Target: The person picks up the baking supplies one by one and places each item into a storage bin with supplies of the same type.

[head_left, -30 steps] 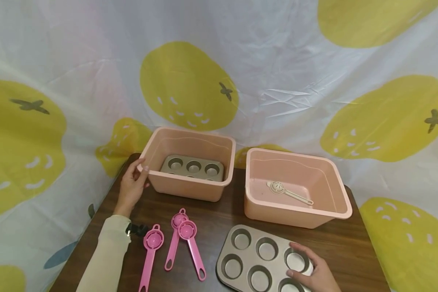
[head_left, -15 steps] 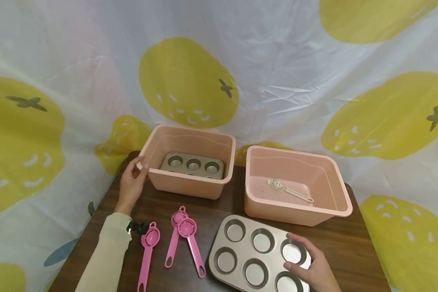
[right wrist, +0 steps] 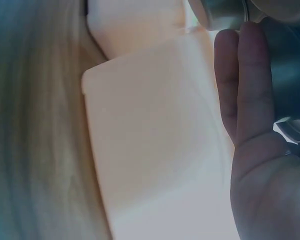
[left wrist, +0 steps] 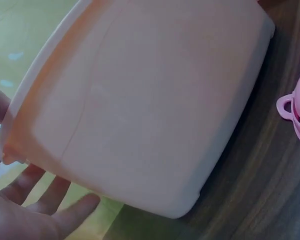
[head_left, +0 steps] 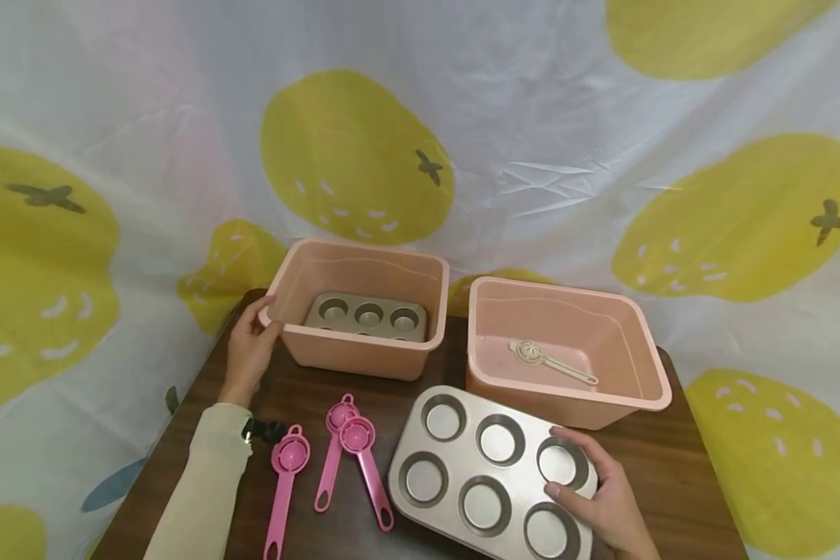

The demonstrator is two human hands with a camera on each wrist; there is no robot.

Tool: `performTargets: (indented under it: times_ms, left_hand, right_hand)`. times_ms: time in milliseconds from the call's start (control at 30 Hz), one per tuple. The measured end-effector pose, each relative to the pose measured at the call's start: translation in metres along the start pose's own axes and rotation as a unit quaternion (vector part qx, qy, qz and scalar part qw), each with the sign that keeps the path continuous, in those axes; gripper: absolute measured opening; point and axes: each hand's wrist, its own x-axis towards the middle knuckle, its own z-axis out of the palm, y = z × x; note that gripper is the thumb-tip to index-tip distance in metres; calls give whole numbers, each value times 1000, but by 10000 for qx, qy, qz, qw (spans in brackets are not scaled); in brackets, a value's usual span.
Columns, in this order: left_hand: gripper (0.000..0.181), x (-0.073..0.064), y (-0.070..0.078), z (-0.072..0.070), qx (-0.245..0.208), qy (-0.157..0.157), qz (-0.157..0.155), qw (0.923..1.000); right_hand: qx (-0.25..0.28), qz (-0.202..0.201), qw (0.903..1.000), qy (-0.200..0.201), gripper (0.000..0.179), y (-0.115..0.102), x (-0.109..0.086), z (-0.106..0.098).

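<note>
A grey metal muffin tin (head_left: 465,474) is held up off the table by my right hand (head_left: 605,494), which grips its right end with the thumb on top. In the right wrist view, two fingers (right wrist: 252,85) stretch along the underside of its cups (right wrist: 292,70). My left hand (head_left: 250,350) holds the left front corner of the left pink bin (head_left: 360,354), thumb and fingers about the rim. Inside that bin lies another muffin tin (head_left: 369,314). A cream egg separator (head_left: 553,363) lies in the right pink bin (head_left: 546,400).
Several pink egg separators lie on the dark wooden table (head_left: 455,350): two crossed, the upper one (head_left: 366,459) near the tin's left edge, and one (head_left: 285,482) by my left wrist. Behind the bins hangs a lemon-print curtain (head_left: 532,155).
My right hand has lifted the muffin tin from the table and brought it up and slightly left, towards the right bin. My left hand stays on the left bin's rim.
</note>
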Motion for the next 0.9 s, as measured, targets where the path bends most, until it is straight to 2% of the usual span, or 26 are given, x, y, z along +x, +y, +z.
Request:
performTargets:
  times_ms: [133, 367, 600, 900]
  left_hand:
    - [51, 3, 1, 0, -219, 47, -119, 9997]
    - [50, 3, 0, 4, -151, 122, -87, 9998]
    - [51, 3, 1, 4, -382, 119, -189, 9990]
    - [53, 6, 1, 4, -574, -15, -269, 9980]
  right_hand:
    - [130, -151, 9998, 71, 69, -8, 7, 1]
    - [444, -326, 9984, 139, 70, -21, 20, 3]
    - [584, -504, 9966, 282, 74, -36, 41, 9]
    - [574, -388, 9969, 376, 73, -56, 74, 15]
